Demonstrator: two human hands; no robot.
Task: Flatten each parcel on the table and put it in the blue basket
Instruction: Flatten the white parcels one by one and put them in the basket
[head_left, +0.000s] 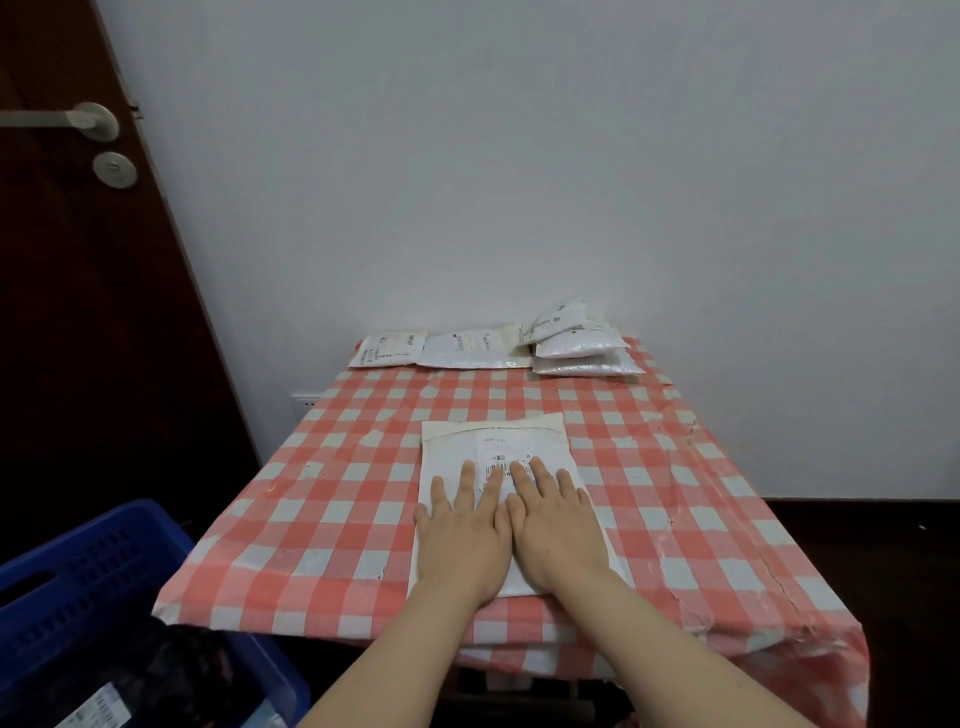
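Head view looks down on a white parcel (498, 467) lying near the front edge of the checked table (332, 499). Both hands lie on its near half, side by side, thumbs nearly touching. The left hand (462, 535) and the right hand (558, 530) are released, fingers straight and palms down, gripping nothing. That suits flattening, I judge: spread palms press the air out evenly where a pinch would only crease it. The parcel's long axis runs from the person toward the wall, with the folded flap at the far end and the printed label just beyond the fingertips. More parcels (576, 345) wait along the far edge by the wall. The blue basket (78, 587) stands low at the left, well apart from the parcel.
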